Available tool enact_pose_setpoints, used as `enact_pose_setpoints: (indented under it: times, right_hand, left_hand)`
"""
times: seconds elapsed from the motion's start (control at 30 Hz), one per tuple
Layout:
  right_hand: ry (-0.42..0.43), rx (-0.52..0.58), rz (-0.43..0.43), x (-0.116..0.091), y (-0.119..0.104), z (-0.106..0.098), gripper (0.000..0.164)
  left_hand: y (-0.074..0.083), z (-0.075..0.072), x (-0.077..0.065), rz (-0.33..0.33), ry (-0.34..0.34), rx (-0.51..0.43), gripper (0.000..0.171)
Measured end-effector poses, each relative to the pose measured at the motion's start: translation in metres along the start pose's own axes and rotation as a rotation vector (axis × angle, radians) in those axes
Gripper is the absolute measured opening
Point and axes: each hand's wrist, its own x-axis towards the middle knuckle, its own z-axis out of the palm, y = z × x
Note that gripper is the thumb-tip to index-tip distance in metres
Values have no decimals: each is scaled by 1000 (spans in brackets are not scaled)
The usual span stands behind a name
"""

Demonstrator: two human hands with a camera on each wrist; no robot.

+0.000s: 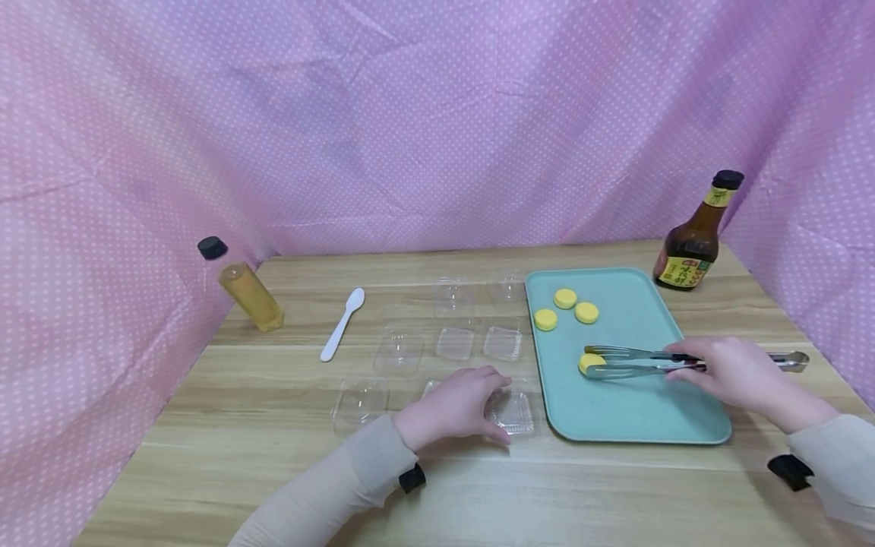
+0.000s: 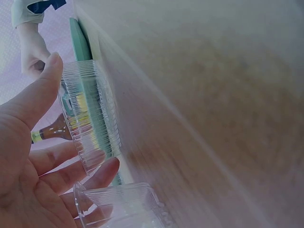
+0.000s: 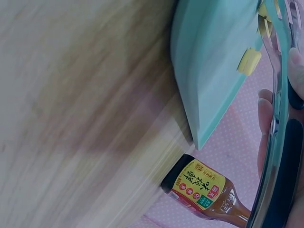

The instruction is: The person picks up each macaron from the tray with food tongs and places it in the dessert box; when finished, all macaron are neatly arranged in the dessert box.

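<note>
My right hand (image 1: 734, 377) grips metal tongs (image 1: 779, 362) over the green tray (image 1: 636, 418). Their tips lie at a small yellow disc (image 1: 589, 362) on the tray; whether they squeeze it I cannot tell. Several more yellow discs, such as one (image 1: 564, 298), sit toward the tray's far left. Left of the tray, my left hand (image 1: 458, 403) holds a small clear plastic box (image 1: 514, 414) between thumb and fingers. The left wrist view shows the thumb at one edge of this ribbed box (image 2: 90, 114) and fingers at the other side. Its base rests on the table.
Several more clear plastic boxes, one being an open box (image 1: 454, 342), stand in rows left of the tray. A white spoon (image 1: 342, 325) lies farther left. An oil bottle (image 1: 251, 295) stands at the left edge, a brown sauce bottle (image 1: 692, 241) behind the tray's right corner.
</note>
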Motion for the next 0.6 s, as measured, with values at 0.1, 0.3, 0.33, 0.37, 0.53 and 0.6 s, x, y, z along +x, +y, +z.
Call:
enact_pose_setpoints:
  times: [0.1,0.3,0.33,0.37,0.53,0.6]
  right_hand:
    - [14,-5,-4,0,0,1,38]
    - [53,-18,-37,-1,0,1,39]
    - [58,-16,-41,-1,0,1,39]
    - [64,-18,-44,-1,0,1,39]
    - [79,-13,-55,-2,0,0,39]
    - [85,-11,-64,-3,0,1,39]
  left_hand:
    - [0,0,0,7,4,0,84]
    - [1,0,0,10,8,-6,84]
    - [1,0,0,9,6,-10,84]
    - [1,0,0,7,5,-14,83]
    - [2,-1,-1,-8,-3,-25,83]
    - [2,-1,-1,-10,-4,-22,83]
